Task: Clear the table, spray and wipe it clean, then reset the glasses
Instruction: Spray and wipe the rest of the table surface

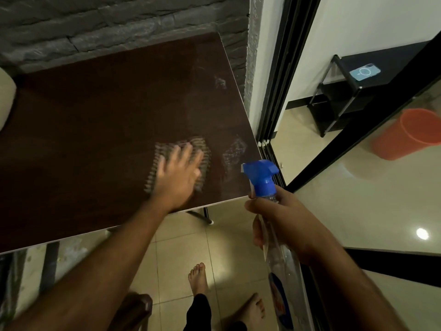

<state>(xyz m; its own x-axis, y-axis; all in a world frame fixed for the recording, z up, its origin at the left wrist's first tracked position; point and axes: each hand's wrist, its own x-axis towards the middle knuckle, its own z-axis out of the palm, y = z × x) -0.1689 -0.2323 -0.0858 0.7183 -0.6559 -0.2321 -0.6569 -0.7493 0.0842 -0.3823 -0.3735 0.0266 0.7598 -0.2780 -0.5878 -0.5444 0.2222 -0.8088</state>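
The dark brown tabletop (95, 130) lies bare across the left and centre of the frame, so there is open passage over most of it. The only things on it are the left hand (177, 174) pressing flat on a blurred cloth (191, 149) near the lower right corner. Along the top edge a grey stone wall (107, 22) closes the far side. At the far left a pale cushion (6, 99) borders the table. Just off the right edge, the right hand (284, 220) grips a spray bottle (265, 180), beside black door frames (279, 91).
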